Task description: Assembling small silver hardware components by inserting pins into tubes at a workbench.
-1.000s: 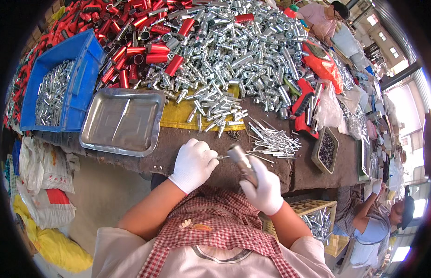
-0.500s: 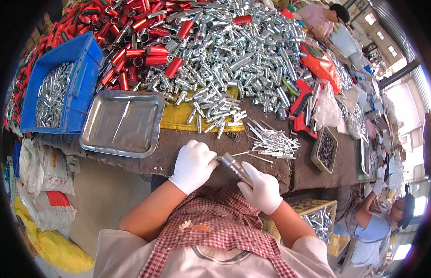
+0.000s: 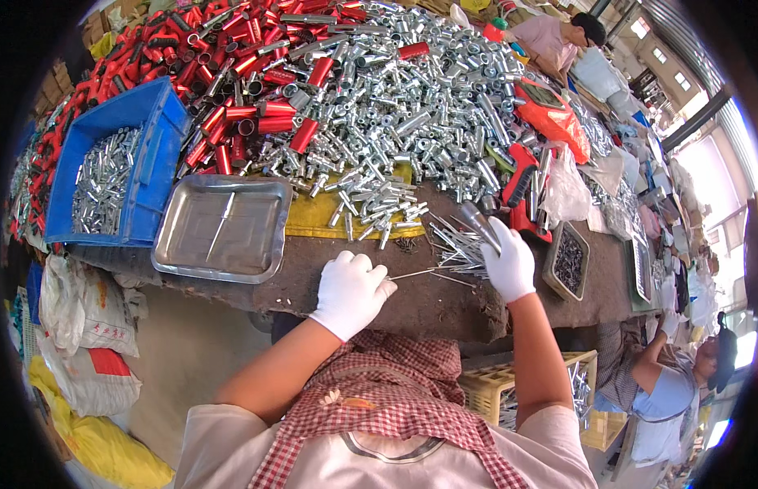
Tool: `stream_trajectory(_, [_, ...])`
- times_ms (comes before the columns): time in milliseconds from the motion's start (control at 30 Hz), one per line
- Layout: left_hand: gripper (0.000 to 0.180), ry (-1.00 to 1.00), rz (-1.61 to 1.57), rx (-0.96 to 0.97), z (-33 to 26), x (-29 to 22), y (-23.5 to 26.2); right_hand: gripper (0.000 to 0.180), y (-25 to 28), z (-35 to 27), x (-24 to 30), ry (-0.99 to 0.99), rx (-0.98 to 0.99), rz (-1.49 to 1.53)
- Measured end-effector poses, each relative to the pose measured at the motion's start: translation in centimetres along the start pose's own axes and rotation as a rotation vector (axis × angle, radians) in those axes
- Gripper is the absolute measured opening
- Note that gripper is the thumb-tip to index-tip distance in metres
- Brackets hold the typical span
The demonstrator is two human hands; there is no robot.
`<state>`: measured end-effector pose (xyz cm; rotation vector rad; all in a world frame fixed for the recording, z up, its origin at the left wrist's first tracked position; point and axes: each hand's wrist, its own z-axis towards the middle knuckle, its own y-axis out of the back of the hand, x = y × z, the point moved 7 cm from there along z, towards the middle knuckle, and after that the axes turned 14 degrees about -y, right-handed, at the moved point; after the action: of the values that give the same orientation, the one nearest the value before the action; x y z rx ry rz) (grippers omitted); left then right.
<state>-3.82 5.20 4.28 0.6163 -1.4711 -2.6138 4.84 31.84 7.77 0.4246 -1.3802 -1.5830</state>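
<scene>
The left hand (image 3: pixel 352 289) pinches a thin metal rod (image 3: pixel 413 273). The right hand (image 3: pixel 508 262) grips a silver tube (image 3: pixel 480 223), I think. One rod lies in the tray (image 3: pixel 179 257); big piles wait.

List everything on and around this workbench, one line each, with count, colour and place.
Heap of silver metal tube fittings: many, bench centre.
Red cylindrical sleeves: many, far left.
Blue plastic crate: one, left, holds silver parts.
Steel tray: one, near edge.
Thin metal pins: a bundle, before right hand.
Small dark tray: one, right.
Co-worker: one, lower right.
Left hand: white glove, pinching a pin.
Right hand: white glove, gripping a grey metal tube.
</scene>
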Motion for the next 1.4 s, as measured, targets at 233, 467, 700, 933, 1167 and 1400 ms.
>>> stream_trajectory(233, [0.010,-0.005,-0.068,-0.115,0.2,0.1,0.3,0.034,0.5,-3.0,10.3,0.456,-0.001,0.091])
stream_trajectory(467, [0.009,0.037,-0.572,-0.259,-1.5,1.0,3.7,0.015,-3.9,-8.1,13.9,0.480,0.193,0.171])
stream_trajectory(700, [0.030,0.469,-1.269,-0.454,-3.8,5.0,7.3,0.015,-5.0,-8.6,20.3,0.122,0.513,0.783])
stream_trajectory(933, [0.022,0.567,-0.264,-0.200,-4.1,16.0,17.1,0.034,-5.0,-8.1,19.3,0.100,0.603,0.821])
stream_trajectory(1167, [0.020,0.744,0.000,0.364,-6.4,26.4,13.7,0.027,-4.6,-6.8,10.8,-0.116,0.426,0.803])
stream_trajectory(1400, [0.019,0.951,-0.310,0.379,-6.1,26.2,12.5,0.026,-0.2,-5.8,4.8,-0.117,0.184,0.584])
